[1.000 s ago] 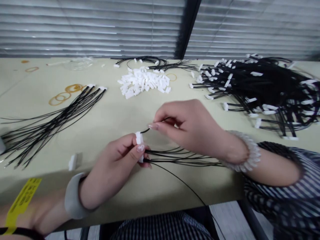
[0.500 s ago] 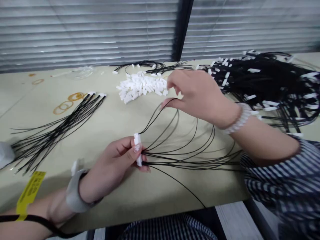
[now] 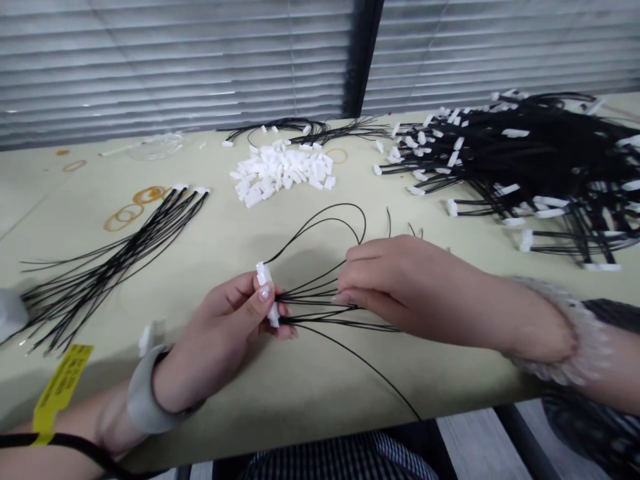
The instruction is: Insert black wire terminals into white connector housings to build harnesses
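My left hand pinches a white plastic connector between thumb and fingers, over the middle of the table. Thin black wires run out of the connector toward the right, and two of them arch up in a loop. Over these wires is my right hand, its fingers closed together around some of them; the fingertips are partly hidden, so how many wires they hold cannot be made out. One single wire curves down to the table's front edge.
Behind my hands lies a heap of loose white connectors. A large pile of black wire harnesses covers the right back. On the left rest a wire bundle, yellow rubber bands and a white object. Window blinds stand behind.
My right hand has come down from beside the connector heap to the wires, and its fingers have closed there. The left hand with its connector has shifted slightly left.
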Tool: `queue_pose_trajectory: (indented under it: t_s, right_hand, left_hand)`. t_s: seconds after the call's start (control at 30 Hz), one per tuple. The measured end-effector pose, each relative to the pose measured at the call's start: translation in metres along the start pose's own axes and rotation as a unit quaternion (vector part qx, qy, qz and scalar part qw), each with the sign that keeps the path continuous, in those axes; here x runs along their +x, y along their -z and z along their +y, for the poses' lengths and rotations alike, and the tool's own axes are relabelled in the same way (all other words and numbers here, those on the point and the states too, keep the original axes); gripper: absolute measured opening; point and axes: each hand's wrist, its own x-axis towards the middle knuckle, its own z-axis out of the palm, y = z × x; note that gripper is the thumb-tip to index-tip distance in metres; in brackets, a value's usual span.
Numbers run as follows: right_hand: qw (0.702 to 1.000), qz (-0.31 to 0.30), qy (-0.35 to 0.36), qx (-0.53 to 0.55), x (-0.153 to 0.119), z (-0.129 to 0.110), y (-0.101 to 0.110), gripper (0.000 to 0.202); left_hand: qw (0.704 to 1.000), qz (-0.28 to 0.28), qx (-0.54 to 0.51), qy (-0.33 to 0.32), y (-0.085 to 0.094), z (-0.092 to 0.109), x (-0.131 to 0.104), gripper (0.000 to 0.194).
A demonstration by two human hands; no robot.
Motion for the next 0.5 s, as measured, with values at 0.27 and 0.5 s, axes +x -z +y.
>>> queue_pose_trajectory:
  t_s: [0.27,0.5]
  right_hand:
    - [0.926,0.191,-0.069,-0.318,-0.011,0.01,0.022,0.021]
    - [0.889,0.407,-0.082,0.191,-0.006,-0.004,0.045,0.03]
  left_hand:
    - [1.0,-0.007,-0.007,-0.005,0.003,-0.002,0.0,0.016]
    - [1.0,-0.013,-0.026,0.002,0.005,-0.004,0.002,0.014]
